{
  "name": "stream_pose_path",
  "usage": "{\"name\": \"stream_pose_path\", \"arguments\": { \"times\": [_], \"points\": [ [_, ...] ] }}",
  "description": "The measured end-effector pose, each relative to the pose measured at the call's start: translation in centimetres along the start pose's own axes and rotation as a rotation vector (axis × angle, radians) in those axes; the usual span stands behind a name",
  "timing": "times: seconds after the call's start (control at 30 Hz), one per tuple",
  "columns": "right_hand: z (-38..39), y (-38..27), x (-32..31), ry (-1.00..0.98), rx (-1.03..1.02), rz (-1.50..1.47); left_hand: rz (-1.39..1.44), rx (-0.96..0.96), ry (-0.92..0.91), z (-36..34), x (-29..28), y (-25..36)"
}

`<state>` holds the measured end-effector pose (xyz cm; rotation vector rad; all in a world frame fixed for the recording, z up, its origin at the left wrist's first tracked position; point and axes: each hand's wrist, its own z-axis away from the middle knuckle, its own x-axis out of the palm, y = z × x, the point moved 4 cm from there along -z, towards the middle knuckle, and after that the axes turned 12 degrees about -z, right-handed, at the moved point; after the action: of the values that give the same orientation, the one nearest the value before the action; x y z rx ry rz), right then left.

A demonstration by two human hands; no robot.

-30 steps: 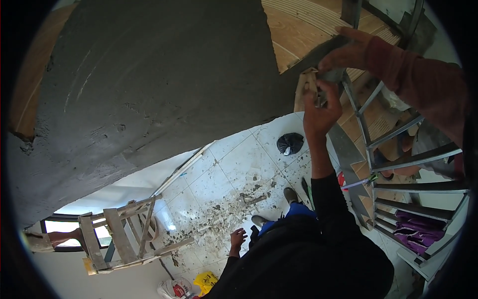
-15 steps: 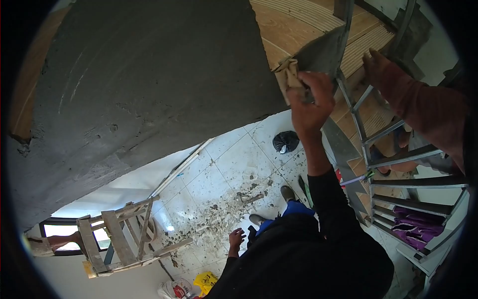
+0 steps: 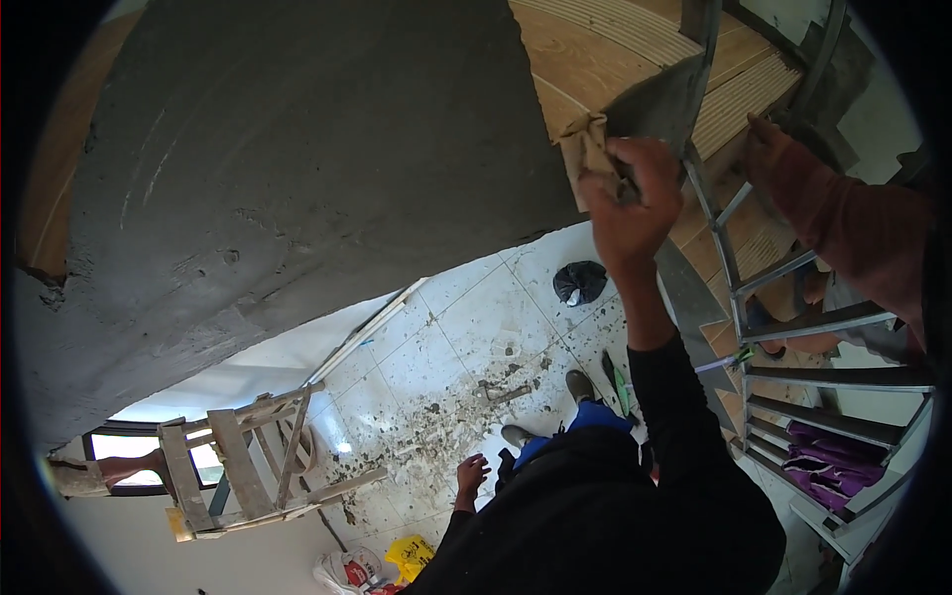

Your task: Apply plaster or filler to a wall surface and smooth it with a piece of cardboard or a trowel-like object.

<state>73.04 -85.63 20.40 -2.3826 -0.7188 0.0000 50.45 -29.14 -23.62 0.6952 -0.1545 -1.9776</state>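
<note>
My right hand reaches up, its fingers closed on a crumpled tan cloth. The cloth lies against the edge where the grey plastered surface meets the wood-look stair tiles. Low by my side, my left hand hangs free, with its fingers loosely apart and nothing in them. To the right, another person's hand in a maroon sleeve is close to the metal railing, apart from my own hand.
Below, the white tiled floor is littered with mortar crumbs. A wooden trestle stands at lower left, near another person's leg. A black bag, a yellow bag and long pale strips lie about. Purple fabric hangs by the railing.
The whole view has shifted slightly. My right hand, still closed on the cloth, sits a little further right and lower in the picture. My left hand has hardly moved.
</note>
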Motion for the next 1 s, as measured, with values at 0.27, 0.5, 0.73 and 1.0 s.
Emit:
{"name": "stream_pose_path", "arguments": {
  "times": [0.27, 0.5, 0.73, 1.0],
  "points": [
    [0.4, 0.0, -0.9, -0.209, -0.158, 0.036, 0.03, 0.016, 0.01, -0.2, 0.5, 0.2],
    [-1.2, -1.7, 0.3, -0.434, -0.519, 0.028, 0.035, 0.011, 0.008, -0.5, 0.0, -0.4],
    [-2.5, -1.8, 0.1, -0.574, -0.72, 0.076, 0.077, -0.011, 0.027, 0.6, 1.4, -1.3],
    [-3.5, -2.5, 0.4, -0.653, -0.734, 0.063, 0.108, -0.029, 0.0, 0.3, 1.8, -2.0]
  ]
}}
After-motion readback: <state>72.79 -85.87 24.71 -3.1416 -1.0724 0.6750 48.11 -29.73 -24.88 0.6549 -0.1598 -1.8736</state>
